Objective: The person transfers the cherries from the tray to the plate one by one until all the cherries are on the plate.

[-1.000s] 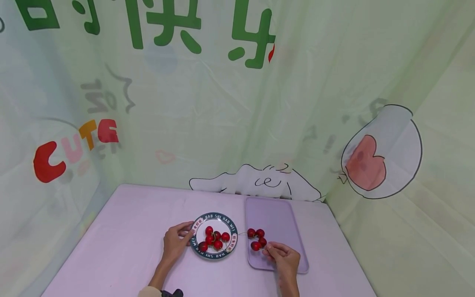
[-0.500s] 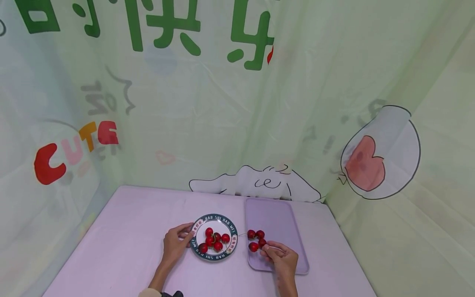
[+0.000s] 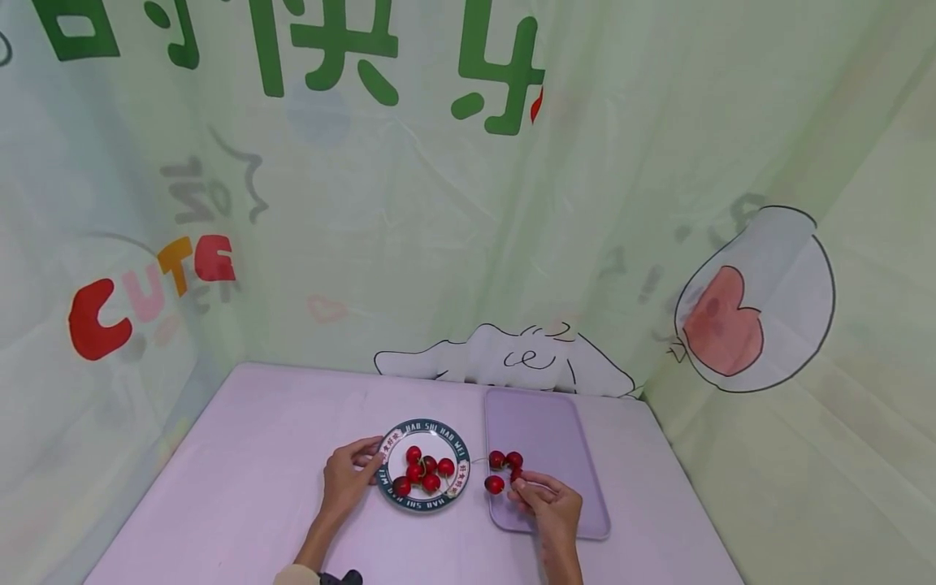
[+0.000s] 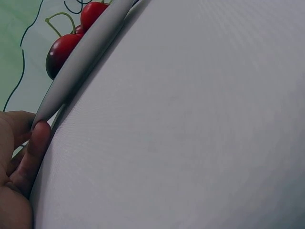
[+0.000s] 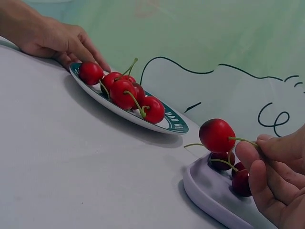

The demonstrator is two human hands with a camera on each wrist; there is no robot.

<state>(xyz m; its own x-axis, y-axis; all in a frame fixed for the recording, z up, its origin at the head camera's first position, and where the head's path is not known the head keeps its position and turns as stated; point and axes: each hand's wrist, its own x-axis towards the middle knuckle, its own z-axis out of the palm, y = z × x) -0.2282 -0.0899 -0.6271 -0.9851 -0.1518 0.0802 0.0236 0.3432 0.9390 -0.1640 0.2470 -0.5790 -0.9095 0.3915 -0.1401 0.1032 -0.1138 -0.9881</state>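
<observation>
My left hand [image 3: 345, 479] grips the left rim of a round plate [image 3: 424, 426] with a dark green lettered border. The left wrist view shows thumb and fingers [image 4: 37, 143] at the plate's edge. Several red cherries [image 3: 415, 473] with green stems lie in the plate. Over the left side of a lilac tray [image 3: 544, 431], my right hand [image 3: 553, 504] pinches the stem of one cherry [image 5: 217, 135], which hangs clear of the tray. Beneath and behind it, more cherries [image 5: 241, 183] lie on the tray, partly hidden by the right fingers in the right wrist view.
The tray stands right of the plate, a narrow gap between them, on a pale table [image 3: 292, 422]. A printed curtain [image 3: 409, 244] closes off the back and both sides. One tray cherry's stem pokes over the tray's left edge towards the plate.
My right hand has moved slightly left, taking the pinched cherry away from the others towards the tray's left edge. The left hand and plate have stayed put.
</observation>
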